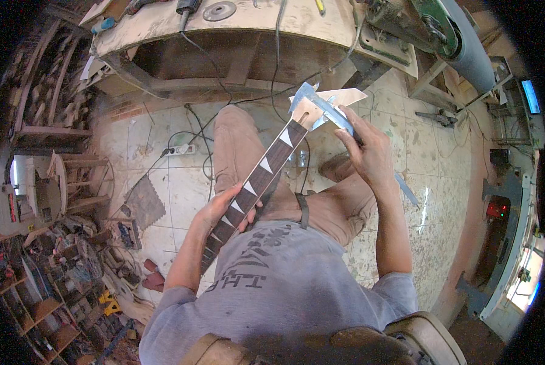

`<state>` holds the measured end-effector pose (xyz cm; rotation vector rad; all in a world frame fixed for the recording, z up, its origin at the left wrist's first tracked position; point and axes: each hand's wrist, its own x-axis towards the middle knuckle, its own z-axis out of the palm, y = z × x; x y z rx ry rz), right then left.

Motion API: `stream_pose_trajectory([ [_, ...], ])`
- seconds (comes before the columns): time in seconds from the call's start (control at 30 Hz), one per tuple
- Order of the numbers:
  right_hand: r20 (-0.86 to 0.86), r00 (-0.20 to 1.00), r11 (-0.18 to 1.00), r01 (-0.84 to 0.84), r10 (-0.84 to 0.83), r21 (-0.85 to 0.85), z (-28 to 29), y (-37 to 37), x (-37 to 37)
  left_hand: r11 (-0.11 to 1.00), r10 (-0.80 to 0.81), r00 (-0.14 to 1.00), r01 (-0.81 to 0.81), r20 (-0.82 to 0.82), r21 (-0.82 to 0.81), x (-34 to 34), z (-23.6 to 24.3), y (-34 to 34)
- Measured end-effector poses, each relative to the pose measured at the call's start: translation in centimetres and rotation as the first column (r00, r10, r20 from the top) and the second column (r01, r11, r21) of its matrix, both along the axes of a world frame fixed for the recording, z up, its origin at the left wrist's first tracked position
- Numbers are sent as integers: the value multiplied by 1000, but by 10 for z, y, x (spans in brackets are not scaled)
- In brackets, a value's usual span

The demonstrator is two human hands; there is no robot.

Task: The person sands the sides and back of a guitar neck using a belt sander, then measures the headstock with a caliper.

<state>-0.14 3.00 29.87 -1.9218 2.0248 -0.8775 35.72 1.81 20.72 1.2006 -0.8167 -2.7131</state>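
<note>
A guitar neck (261, 174) slants across my lap, its dark fretboard set with white triangular inlays and its pale headstock pointing away to the upper right. My left hand (219, 207) is wrapped round the neck's middle, thumb along the near edge and fingertips showing at the other side. In my right hand (370, 149) is a metal caliper (330, 109), its jaws at the headstock just beyond the fretboard's end. The caliper's long beam sticks out below the hand. Whether the jaws touch the wood I cannot tell.
A workbench (138, 45) with a grinding disc (219, 11) and cables stands ahead. A belt sander (461, 45) is at the upper right. A power strip (180, 149) and cords lie on the tiled floor. Cluttered shelves (44, 316) stand at the left.
</note>
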Motion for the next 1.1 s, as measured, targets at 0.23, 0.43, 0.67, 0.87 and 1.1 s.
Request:
stream_pose_trajectory([
  [0.23, 10, 1000, 1000, 0, 0, 4, -12, 7, 0, 999, -16, 999, 17, 39, -38, -3, 0, 0],
  [0.43, 23, 999, 999, -33, 33, 17, -12, 8, 2, 998, -25, 999, 26, 28, -65, -4, 1, 1],
  [0.67, 1, 999, 999, -39, 39, 11, -20, 9, -1, 997, -39, 998, 42, 41, -69, -6, 1, 0],
  [0.87, -45, 999, 999, -30, 30, -13, -24, 9, -1, 996, -57, 998, 58, 25, -69, -7, 4, -1],
  [1.1, -15, 1000, 998, -20, 20, -54, -30, 10, 0, 997, -57, 997, 60, 54, -52, -7, 2, 1],
])
